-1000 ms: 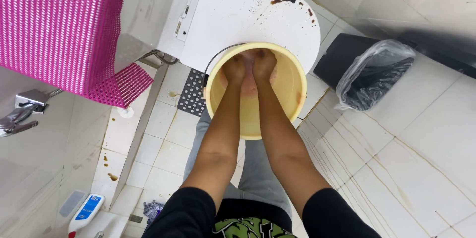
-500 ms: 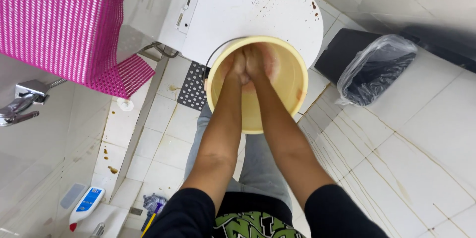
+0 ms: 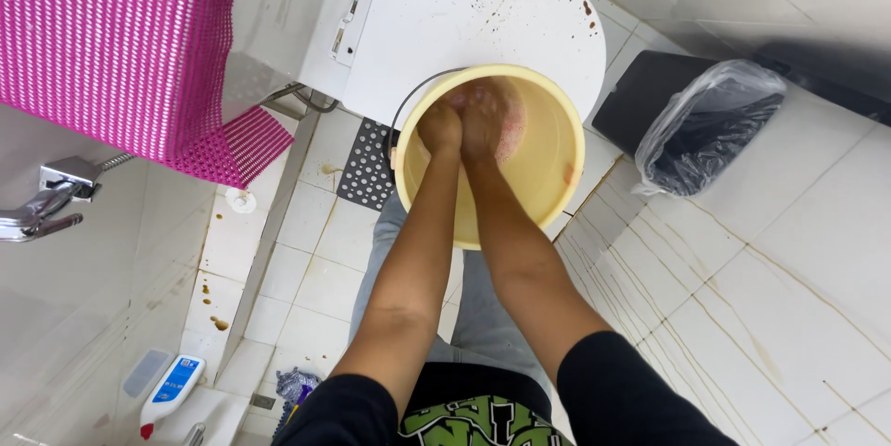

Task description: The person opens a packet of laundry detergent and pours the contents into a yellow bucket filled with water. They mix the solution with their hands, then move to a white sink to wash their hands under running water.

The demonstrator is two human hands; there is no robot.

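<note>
Person's black sleeves and forearms nearest, both reaching down into the pale yellow bucket [image 3: 548, 168] on the tiled floor [image 3: 761, 288]. Left hand [image 3: 440, 128] and right hand [image 3: 483, 116] are pressed together, bunched on a pinkish cloth [image 3: 509, 116] at the bucket's far side. Versus a second ago: same clench, hands sit slightly further left in the bucket, so scrubbing looks ongoing. Beyond: white toilet lid [image 3: 464, 10], stained; black-lined bin [image 3: 705, 126] right; pink towel [image 3: 111, 47] left.

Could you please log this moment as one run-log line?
left hand and right hand: together in yellow bucket | gripping pinkish cloth | bucket beside toilet
</note>
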